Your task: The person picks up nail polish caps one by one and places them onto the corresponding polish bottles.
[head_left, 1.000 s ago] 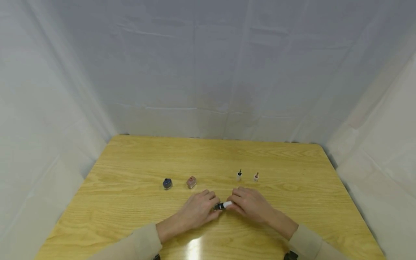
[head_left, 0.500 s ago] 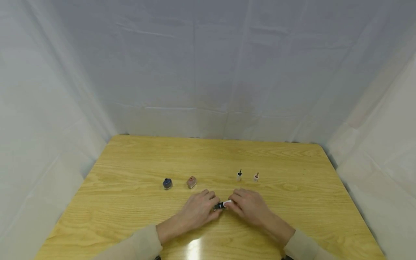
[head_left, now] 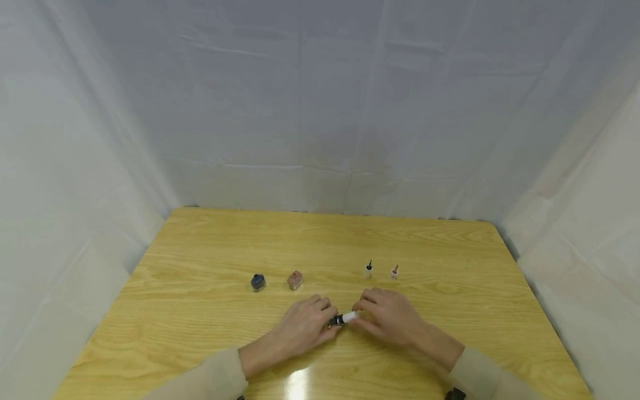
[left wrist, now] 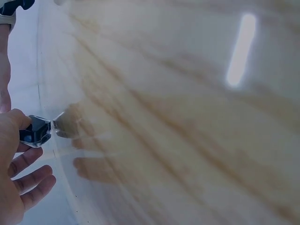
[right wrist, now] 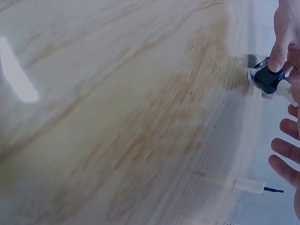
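Observation:
In the head view my left hand (head_left: 305, 325) pinches a nail polish bottle (head_left: 336, 321) with dark polish, tipped on its side above the table. My right hand (head_left: 390, 314) holds the bottle's white cap (head_left: 350, 316) between thumb and fingers. The right wrist view shows the dark bottle (right wrist: 268, 79) with the cap (right wrist: 287, 91) on its neck; the other right-hand fingers (right wrist: 287, 149) are spread loosely. In the left wrist view the clear glass base of the bottle (left wrist: 38, 130) shows beside the left thumb.
On the wooden table (head_left: 225, 239) stand an uncapped blue polish bottle (head_left: 258, 282) and an uncapped pink one (head_left: 295, 280). Two white caps, one with a dark brush (head_left: 369, 269) and one with a pink brush (head_left: 394, 272), stand brush-up at right. White sheeting (head_left: 320, 111) surrounds the table.
My right fingers first slide in over the white cap, then back outward with the wrist turning, so more of the cap shows again. The left hand stays nearly still around the bottle.

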`<state>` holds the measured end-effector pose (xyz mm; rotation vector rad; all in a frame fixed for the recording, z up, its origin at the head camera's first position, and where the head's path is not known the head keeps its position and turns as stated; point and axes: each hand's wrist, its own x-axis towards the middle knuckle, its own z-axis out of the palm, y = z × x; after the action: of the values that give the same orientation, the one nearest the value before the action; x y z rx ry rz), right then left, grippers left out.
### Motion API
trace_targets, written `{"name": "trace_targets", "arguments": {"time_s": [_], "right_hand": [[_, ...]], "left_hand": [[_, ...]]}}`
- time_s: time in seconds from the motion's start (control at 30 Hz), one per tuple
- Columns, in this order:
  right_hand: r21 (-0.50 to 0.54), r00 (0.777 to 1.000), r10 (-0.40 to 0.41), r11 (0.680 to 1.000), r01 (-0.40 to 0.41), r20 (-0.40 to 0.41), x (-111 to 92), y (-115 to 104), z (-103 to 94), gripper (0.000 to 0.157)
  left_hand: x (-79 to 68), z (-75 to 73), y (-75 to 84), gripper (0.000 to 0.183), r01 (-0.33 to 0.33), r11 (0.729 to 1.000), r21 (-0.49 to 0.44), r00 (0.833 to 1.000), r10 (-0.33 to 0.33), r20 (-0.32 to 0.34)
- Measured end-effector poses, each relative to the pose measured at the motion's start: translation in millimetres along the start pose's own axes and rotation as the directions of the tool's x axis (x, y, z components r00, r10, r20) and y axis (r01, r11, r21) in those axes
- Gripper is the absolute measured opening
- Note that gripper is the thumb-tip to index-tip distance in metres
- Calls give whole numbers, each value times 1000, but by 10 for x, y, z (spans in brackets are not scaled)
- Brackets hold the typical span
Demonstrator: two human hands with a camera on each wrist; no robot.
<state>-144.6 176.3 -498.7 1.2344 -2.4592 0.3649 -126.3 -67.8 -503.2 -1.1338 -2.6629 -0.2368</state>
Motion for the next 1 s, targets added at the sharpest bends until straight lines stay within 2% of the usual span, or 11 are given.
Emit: {"name": "trace_targets", "arguments": {"time_s": [0.2,0.47,0.77,1.0], "right_hand": [[5,995,-95,995,95,-32,-21,46,-20,25],[2,992,-122,993,122,-43,-25,57,-7,26],[-12,995,-89,996,89,-48,-11,17,8,22],[-1,999,-20,1000,20,-26,-4,-12,42,18]], "left_hand": [[0,6,0,24,-6,1000,-12,1000,6,2],[8,11,-6,24,-3,1000,-24,1000,3,5],[17,-2,-9,23,9,999,-32,1000,-8,8],[22,9,-22,24,16,1000,-16,1000,-16,-5]]}}
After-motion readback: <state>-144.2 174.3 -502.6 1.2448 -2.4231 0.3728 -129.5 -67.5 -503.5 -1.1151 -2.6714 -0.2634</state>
